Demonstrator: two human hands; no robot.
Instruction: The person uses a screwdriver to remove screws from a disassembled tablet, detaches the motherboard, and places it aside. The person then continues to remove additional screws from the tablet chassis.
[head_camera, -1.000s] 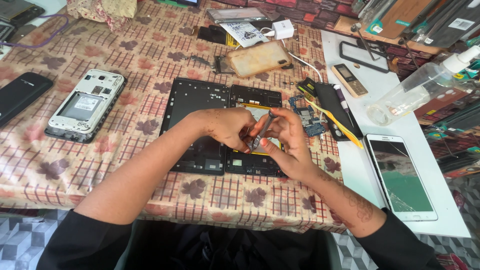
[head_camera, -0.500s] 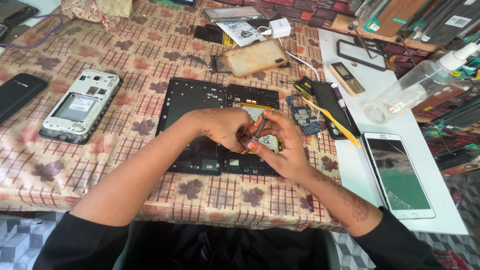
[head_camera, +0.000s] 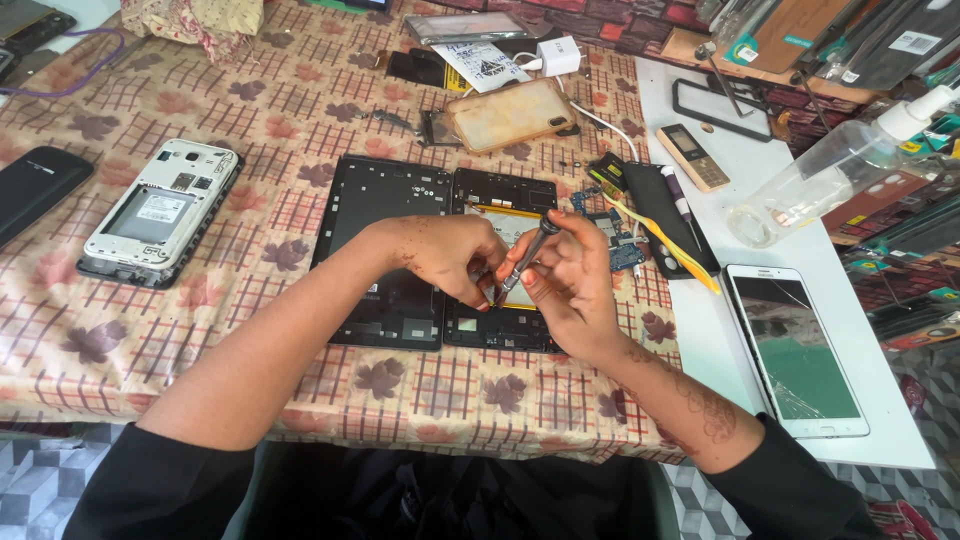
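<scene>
An opened black tablet lies on the patterned tablecloth: its back cover (head_camera: 385, 240) on the left, the body with exposed battery (head_camera: 505, 195) on the right. My right hand (head_camera: 565, 285) grips a thin screwdriver (head_camera: 525, 260), tip down on the tablet body. My left hand (head_camera: 445, 260) rests on the tablet, fingertips pinched at the screwdriver tip.
A white phone without its back (head_camera: 160, 210) and a black phone (head_camera: 35, 190) lie to the left. To the right are a circuit board (head_camera: 615, 240), a black tool pouch (head_camera: 670, 215), a cracked white tablet (head_camera: 800, 350), a small keypad phone (head_camera: 692, 157) and a clear bottle (head_camera: 835, 165).
The hands stay over the tablet body with only slight shifts; the screwdriver remains between the fingers of my right hand.
</scene>
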